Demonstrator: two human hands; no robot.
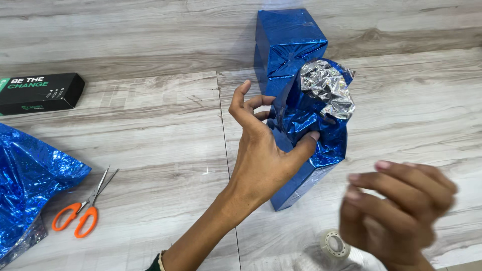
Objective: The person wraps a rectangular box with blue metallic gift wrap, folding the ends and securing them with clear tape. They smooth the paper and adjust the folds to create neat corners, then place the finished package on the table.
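A box partly wrapped in shiny blue foil paper lies on the wooden floor, its near end bunched up with the silver underside showing. My left hand grips that crumpled end, thumb pressed onto the foil. My right hand hovers blurred at the lower right, fingers curled, just above a roll of clear tape; whether it holds anything is unclear. A second box fully wrapped in blue foil lies just behind the first.
Orange-handled scissors lie at the left. A loose sheet of blue foil paper spreads at the left edge. A black rectangular box sits at the upper left.
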